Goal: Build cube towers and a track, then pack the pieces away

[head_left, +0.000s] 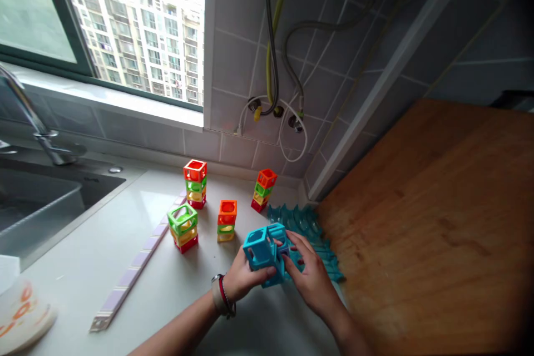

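Blue open-frame plastic cubes (259, 249) are held between my two hands over the counter. My left hand (241, 281) grips them from below and the left, its thumb along the near side. My right hand (312, 273) pinches the right side of the same cubes with thumb and fingers; how they join there is partly hidden. Beyond them stand several stacks of similar frame cubes: a back-left stack (196, 171) topped in orange, a front-left stack (182, 219) topped in green, a middle stack (227, 213) and a back-right stack (266, 178), both topped in orange.
Teal, wavy-edged plastic pieces (297, 220) lie right of the hands, beside a wooden board (434, 222). A pale purple-and-white strip (136, 264) crosses the counter (167, 311). At left are a sink with a faucet (31, 111) and a white tub (25, 317). Hoses (273, 39) hang behind.
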Demonstrator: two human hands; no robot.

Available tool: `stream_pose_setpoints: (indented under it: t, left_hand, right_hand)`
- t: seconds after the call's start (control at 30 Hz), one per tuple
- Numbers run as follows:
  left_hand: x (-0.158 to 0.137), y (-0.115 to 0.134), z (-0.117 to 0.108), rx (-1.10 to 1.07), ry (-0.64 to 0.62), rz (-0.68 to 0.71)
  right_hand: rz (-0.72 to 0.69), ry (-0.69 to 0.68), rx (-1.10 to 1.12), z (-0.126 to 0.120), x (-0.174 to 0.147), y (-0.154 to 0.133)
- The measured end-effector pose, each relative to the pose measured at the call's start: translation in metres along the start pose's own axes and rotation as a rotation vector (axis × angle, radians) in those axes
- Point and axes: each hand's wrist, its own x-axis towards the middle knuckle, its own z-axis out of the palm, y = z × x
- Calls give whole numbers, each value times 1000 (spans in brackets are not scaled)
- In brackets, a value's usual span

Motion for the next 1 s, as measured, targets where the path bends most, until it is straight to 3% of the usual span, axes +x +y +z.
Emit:
stream_pose_setpoints:
  t: [0.2,0.33,0.43,0.5,0.57,0.63,0.67,0.73,0.83,1.0]
  left_hand:
    - [-1,-10,-1,-217,82,-79]
    - [1,-5,2,-322,110,-101]
    - [5,-4,-4,-289,133,-85]
    - [7,-8,-10,-229,122,-89]
    - [7,-14,-14,-174,97,-105]
    - [8,-18,-14,-144,74,-120]
    - [8,-19,-14,-136,68,-121]
    - [8,-20,-12,-133,66,-118]
    - [8,-21,-11,-142,65,-115]
    - [9,-24,-14,-184,99,-111]
  right_hand:
    - [96,-108,204,12,-14,12]
    - [12,-47,-37,6,-21,9]
    - [5,-63,-263,-13,-29,10]
    - [6,-14,-335,-32,-29,6]
    - [-41,135,-338,-50,-20,-8]
    - [-122,241,-280,-58,1,-31]
    - [-176,227,-244,-56,14,-44]
    - [-293,118,-198,-41,47,-70]
    - [-448,-95,-172,0,101,-94]
    - [-532,-330,-316,65,158,-93]
